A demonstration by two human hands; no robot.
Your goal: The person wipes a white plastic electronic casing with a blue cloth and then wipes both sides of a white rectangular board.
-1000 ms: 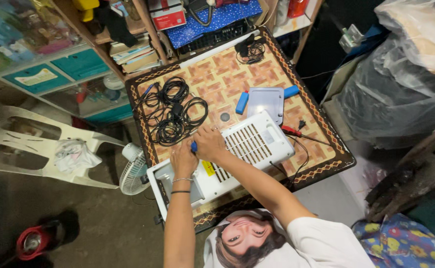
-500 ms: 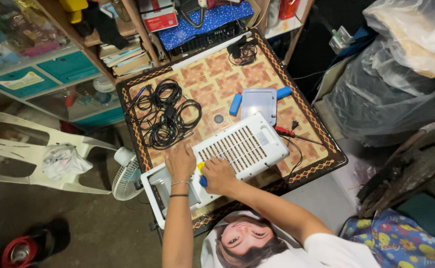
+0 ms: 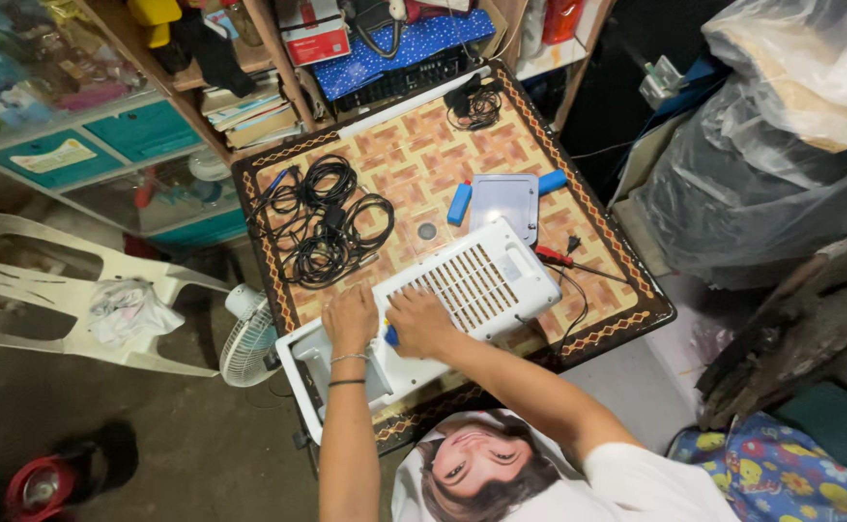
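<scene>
A white appliance housing (image 3: 481, 275) with a slotted grille lies flat on the patterned table (image 3: 414, 164). My left hand (image 3: 350, 319) rests palm down on its near end, a bracelet and a dark band on the wrist. My right hand (image 3: 420, 323) sits beside it, closed around a blue-handled tool (image 3: 391, 335) pressed against the housing near a yellow sticker. The tool's tip is hidden under my hand.
Coiled black cables (image 3: 331, 227) lie on the table's left. A grey lid (image 3: 503, 201), two blue pieces (image 3: 459, 204) and a red-handled screwdriver (image 3: 552, 256) sit beyond the housing. A small white fan (image 3: 247, 343) and a white plastic chair (image 3: 75, 290) stand to the left. Shelves line the far side.
My right hand moved with the blue tool from the housing's far edge to a spot nearer me beside the yellow sticker. My left hand stayed on the housing.
</scene>
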